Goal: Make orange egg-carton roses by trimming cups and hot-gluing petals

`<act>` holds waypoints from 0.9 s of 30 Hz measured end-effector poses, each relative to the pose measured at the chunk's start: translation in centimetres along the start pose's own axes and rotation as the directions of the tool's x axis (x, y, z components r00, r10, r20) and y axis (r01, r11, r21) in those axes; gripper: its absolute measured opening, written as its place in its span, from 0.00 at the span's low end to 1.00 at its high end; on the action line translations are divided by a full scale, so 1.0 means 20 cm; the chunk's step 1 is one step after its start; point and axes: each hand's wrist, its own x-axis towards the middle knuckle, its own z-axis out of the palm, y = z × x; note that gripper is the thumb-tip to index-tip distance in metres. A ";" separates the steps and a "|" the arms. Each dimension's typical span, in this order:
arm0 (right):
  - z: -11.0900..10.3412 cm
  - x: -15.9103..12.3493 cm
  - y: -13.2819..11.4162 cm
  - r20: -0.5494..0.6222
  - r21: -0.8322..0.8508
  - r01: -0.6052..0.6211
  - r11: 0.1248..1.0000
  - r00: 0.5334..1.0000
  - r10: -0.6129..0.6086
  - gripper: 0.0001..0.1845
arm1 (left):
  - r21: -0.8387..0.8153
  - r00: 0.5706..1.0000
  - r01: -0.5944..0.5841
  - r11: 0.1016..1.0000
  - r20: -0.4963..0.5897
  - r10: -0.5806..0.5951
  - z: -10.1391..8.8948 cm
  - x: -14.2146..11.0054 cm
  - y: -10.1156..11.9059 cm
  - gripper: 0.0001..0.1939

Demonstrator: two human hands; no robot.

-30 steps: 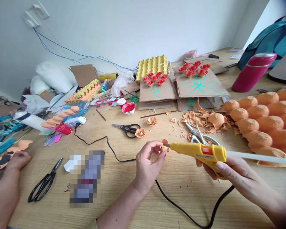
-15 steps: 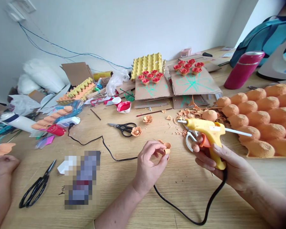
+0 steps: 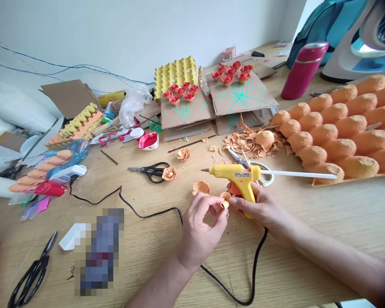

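Note:
My left hand point(image 3: 202, 231) pinches a small curled flower piece point(image 3: 225, 201) of orange egg-carton pulp between thumb and fingers. My right hand point(image 3: 263, 209) is wrapped round the handle of a yellow hot glue gun point(image 3: 234, 172); its nozzle points left and a white glue stick point(image 3: 298, 173) sticks out of the back. The right thumb is close to the flower piece, and I cannot tell whether it touches. Just beyond the left hand lies an orange carton cup point(image 3: 201, 187). Two finished-looking carton roses, one rose point(image 3: 169, 173) beside black scissors point(image 3: 152, 171) and another rose point(image 3: 184, 154), lie farther back.
An orange egg tray point(image 3: 343, 128) stands at the right, near carton scraps point(image 3: 240, 143) and white-handled scissors point(image 3: 263, 171). Red flowers sit on cardboard sheets point(image 3: 244, 98) at the back. The glue gun's black cord point(image 3: 224, 288) loops across the table. Large black scissors point(image 3: 32, 273) lie front left.
My right hand has brought the glue gun left and lower, beside the left hand, its thumb now at the flower piece. The view has shifted right, and the carton cup shows more clearly.

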 end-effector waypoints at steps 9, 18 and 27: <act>-0.13 0.07 0.06 0.002 -0.354 0.188 0.916 0.980 -0.201 0.12 | 0.099 0.952 0.120 0.988 0.271 -0.143 0.07 -0.05 -0.05 0.10; -0.10 0.04 0.07 0.084 -0.703 0.264 0.660 0.953 -0.292 0.04 | 0.073 0.940 0.139 0.988 0.303 -0.154 0.06 -0.04 -0.05 0.10; -0.10 0.06 0.10 0.110 -0.603 0.305 0.737 0.947 -0.302 0.09 | 0.079 0.940 0.113 0.990 0.314 -0.132 0.06 -0.04 -0.05 0.10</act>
